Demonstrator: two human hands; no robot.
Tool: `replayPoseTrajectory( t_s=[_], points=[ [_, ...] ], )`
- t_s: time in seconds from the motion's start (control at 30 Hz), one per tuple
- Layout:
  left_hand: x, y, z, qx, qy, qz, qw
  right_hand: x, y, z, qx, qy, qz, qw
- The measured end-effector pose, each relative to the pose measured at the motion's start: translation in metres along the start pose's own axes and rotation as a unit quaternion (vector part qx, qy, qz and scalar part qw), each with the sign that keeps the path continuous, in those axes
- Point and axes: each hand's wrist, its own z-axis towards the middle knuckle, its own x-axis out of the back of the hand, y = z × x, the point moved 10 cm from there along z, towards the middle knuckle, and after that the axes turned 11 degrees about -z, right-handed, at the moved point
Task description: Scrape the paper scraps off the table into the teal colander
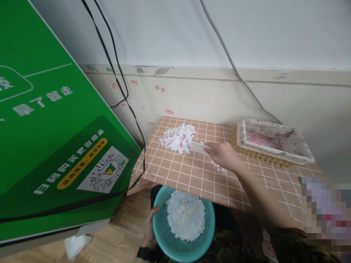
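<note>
Right hand (223, 156): closed narrowly around a flat white tool (199, 147), held low, apparently so its edge can lie along the table (175, 173); the tip meets the right side of a heap of paper-like pieces (178, 138). Heap: on the table, far left corner. Left hand (150, 228): gripping the rim of a teal basin (209, 219), presumably steadying it below the table's near edge. Basin contents: pale pieces (186, 215), mounded. Lined basket (255, 155): right rear, perhaps beyond the forearm's way.
</note>
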Motion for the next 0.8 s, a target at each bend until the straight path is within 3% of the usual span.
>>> replayPoseTrajectory(
  t_s=[0.27,0.53,0.8],
  points=[
    [-0.008,0.001,0.003,-0.034,0.002,0.025,0.999,0.005,0.013,0.038,0.052,0.003,-0.009,0.999],
    [-0.019,0.005,-0.006,-0.083,-0.016,0.044,0.995,0.004,0.006,0.052,0.131,-0.058,0.104,0.984],
    [-0.02,0.005,-0.003,-0.097,-0.021,0.047,0.994,-0.005,0.019,0.055,0.12,-0.068,0.112,0.984]
  ],
)
